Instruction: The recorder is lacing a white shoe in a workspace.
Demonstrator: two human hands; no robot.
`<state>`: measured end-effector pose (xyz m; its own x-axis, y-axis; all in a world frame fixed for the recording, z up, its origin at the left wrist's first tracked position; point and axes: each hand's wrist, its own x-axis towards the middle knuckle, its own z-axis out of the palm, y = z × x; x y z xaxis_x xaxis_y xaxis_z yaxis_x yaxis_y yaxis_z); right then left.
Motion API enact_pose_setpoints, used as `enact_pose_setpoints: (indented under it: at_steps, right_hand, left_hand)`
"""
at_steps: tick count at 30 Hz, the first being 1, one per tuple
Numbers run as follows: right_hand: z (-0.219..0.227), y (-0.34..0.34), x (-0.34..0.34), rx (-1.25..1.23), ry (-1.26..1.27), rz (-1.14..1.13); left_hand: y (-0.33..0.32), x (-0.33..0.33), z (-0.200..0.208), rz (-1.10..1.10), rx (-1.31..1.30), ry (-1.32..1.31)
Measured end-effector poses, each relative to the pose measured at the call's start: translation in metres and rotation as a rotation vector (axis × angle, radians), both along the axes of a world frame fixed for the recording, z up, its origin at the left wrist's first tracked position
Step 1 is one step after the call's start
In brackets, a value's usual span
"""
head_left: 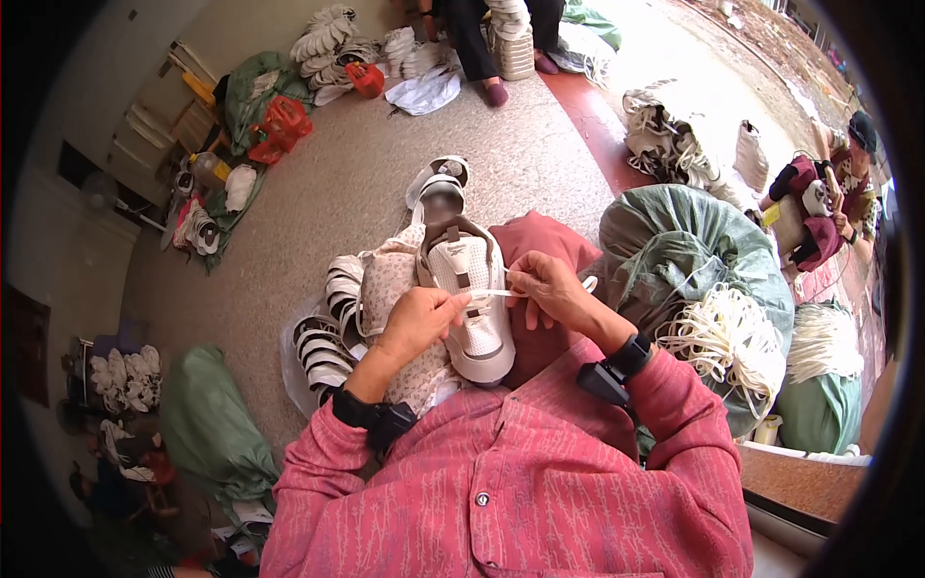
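A white and brown sneaker [485,345] rests on my lap with its toe toward me. A white shoelace [488,293] runs taut across its upper, between my two hands. My left hand [422,320] pinches one part of the lace at the shoe's left side. On the right side, my right hand [551,291] is closed on the lace between thumb and fingers. A loose lace end [590,284] shows just beyond my right hand. Under the sneaker lie a floral cloth [387,289] and a dark red cloth [549,241].
Stacked shoe uppers [323,352] lie left of my lap. To the right stands a green sack [689,226] with a bundle of white laces [727,337] on it. Another green sack [214,414] is at left. A person [836,197] sits at right; another person's legs [474,43] show ahead.
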<state>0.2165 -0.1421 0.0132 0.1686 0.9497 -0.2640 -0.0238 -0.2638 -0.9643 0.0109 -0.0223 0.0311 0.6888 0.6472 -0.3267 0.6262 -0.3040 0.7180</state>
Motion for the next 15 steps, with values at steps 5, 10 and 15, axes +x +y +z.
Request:
enact_pose_setpoints:
  at_steps: [5,10,15]
  right_hand:
    - [-0.002,0.007,0.003,0.0,0.042,-0.003]
    - [0.005,0.025,0.005,0.106,-0.181,-0.019]
    - [0.004,0.02,0.006,0.567,-0.83,-0.052]
  left_hand:
    - [-0.014,0.01,0.003,-0.008,0.184,-0.285]
    - [-0.016,0.013,0.021,-0.357,0.576,-0.305]
    - [0.006,-0.001,0.022,-0.379,0.62,-0.208]
